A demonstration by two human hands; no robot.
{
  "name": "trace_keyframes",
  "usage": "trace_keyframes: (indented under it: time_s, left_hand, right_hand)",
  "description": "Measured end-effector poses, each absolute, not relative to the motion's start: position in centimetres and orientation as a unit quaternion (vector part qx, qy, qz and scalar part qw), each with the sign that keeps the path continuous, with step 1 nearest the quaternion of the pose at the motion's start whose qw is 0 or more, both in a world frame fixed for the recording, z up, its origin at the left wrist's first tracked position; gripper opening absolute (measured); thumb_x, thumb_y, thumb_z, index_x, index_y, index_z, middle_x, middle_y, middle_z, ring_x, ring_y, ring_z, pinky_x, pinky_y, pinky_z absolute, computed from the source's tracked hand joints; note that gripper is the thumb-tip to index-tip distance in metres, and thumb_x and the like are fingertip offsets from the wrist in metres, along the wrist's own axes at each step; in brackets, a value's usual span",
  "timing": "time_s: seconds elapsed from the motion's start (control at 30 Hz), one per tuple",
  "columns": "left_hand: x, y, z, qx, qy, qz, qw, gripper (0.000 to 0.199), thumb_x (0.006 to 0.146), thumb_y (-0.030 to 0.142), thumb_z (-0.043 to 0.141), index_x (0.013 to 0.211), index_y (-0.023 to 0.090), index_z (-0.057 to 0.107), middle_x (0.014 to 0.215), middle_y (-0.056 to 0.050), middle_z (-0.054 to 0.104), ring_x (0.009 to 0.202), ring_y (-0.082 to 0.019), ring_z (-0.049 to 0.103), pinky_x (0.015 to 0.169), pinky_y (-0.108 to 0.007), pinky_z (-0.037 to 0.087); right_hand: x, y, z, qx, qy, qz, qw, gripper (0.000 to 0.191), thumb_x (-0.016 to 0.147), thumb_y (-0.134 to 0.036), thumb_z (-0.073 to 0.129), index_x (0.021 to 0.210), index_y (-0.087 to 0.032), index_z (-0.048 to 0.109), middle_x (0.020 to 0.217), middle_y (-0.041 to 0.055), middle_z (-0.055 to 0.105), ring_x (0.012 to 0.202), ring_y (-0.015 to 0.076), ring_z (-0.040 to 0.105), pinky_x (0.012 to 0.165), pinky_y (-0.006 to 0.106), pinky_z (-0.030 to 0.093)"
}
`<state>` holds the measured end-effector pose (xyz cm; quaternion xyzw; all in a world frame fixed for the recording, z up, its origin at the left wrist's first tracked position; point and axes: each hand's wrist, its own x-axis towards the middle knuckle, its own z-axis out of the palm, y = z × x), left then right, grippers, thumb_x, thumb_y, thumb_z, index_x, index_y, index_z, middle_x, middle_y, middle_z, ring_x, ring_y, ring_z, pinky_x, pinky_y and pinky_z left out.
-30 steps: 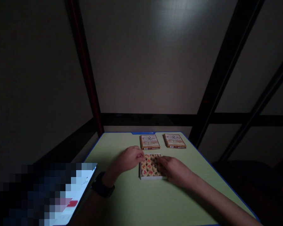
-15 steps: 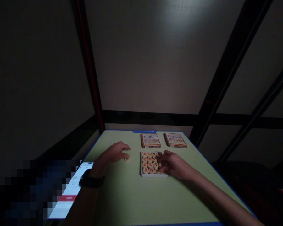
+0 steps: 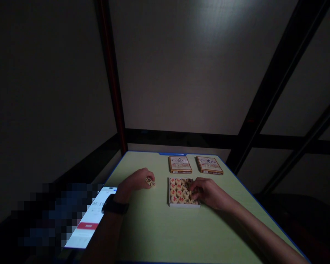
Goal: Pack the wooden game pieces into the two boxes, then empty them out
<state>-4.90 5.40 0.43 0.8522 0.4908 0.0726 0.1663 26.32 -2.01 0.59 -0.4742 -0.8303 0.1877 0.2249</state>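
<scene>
My left hand (image 3: 141, 179) is closed at the left of the table, its fingertips around Chinese chess pieces (image 3: 153, 184); two round wooden faces with dark characters show there. To the right lies a shallow white open box (image 3: 184, 205), filled with rows of round pieces. Red characters mark the left columns (image 3: 179, 192), and dark ones show further right (image 3: 186, 194). My right hand (image 3: 206, 189) reaches over the box's right side. Its thumb and fingers are bent together on a piece by the right wall, which they largely hide.
Two flat printed boxes (image 3: 180, 164) (image 3: 209, 165) lie side by side at the back of the light green table (image 3: 154, 227). A lit phone (image 3: 85, 223) with a timer lies at the left edge, beside my watch-wearing wrist. Dark-framed panels rise behind.
The fingers of my left hand have closed around pieces; before, they were apart beside one on the table. My right hand stays at the box's right side. The view has shifted slightly.
</scene>
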Motion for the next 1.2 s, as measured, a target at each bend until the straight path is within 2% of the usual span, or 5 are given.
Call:
trace_keyframes:
  time_s: [0.27, 0.67, 0.83, 0.97, 1.2]
  left_hand:
    - [-4.5, 5.8, 0.1, 0.840, 0.496, 0.080, 0.205, 0.027, 0.065, 0.008, 0.058, 0.086, 0.017, 0.072, 0.093, -0.004, 0.071, 0.086, -0.018, 0.064, 0.074, -0.023, 0.045]
    - [-5.2, 5.6, 0.1, 0.819, 0.542, 0.085, 0.169, 0.007, 0.068, 0.016, 0.059, 0.073, 0.016, 0.065, 0.080, -0.005, 0.070, 0.074, -0.017, 0.061, 0.063, -0.024, 0.039]
    - [-5.0, 5.3, 0.8, 0.824, 0.542, 0.091, 0.136, 0.010, 0.078, 0.018, 0.055, 0.077, 0.015, 0.064, 0.083, -0.007, 0.070, 0.077, -0.018, 0.062, 0.068, -0.025, 0.041]
    - [-4.0, 5.2, 1.3, 0.818, 0.546, 0.113, 0.140, 0.012, 0.080, 0.018, 0.056, 0.085, 0.013, 0.065, 0.087, -0.008, 0.070, 0.080, -0.018, 0.063, 0.069, -0.026, 0.042]
    - [0.4, 3.2, 1.3, 0.848, 0.442, 0.229, 0.183, 0.016, 0.085, 0.030, 0.059, 0.090, 0.017, 0.067, 0.087, -0.005, 0.070, 0.083, -0.018, 0.063, 0.073, -0.026, 0.045]
  right_hand:
    - [24.1, -1.8, 2.8, -0.471, -0.841, 0.141, 0.226, 0.021, 0.073, -0.005, 0.060, 0.085, -0.016, 0.073, 0.080, 0.0039, 0.068, 0.067, 0.0136, 0.060, 0.063, 0.023, 0.043]
    - [11.6, 3.6, 0.9, -0.362, -0.931, 0.020, 0.044, 0.024, 0.081, -0.011, 0.056, 0.101, -0.016, 0.068, 0.103, 0.0101, 0.072, 0.091, 0.0198, 0.066, 0.073, 0.026, 0.043]
    - [15.0, 2.4, 3.1, -0.387, -0.917, 0.032, 0.089, 0.026, 0.087, -0.012, 0.053, 0.111, -0.015, 0.062, 0.103, 0.0111, 0.068, 0.086, 0.0195, 0.064, 0.071, 0.027, 0.043]
    - [20.8, -0.9, 4.7, -0.397, -0.901, 0.064, 0.166, 0.017, 0.090, -0.015, 0.053, 0.102, -0.016, 0.065, 0.099, 0.0093, 0.066, 0.089, 0.0192, 0.061, 0.077, 0.028, 0.045]
    - [25.4, -6.3, 1.7, -0.467, -0.868, 0.083, 0.147, 0.025, 0.095, -0.018, 0.043, 0.108, -0.015, 0.064, 0.099, 0.0101, 0.063, 0.086, 0.0188, 0.062, 0.079, 0.030, 0.050]
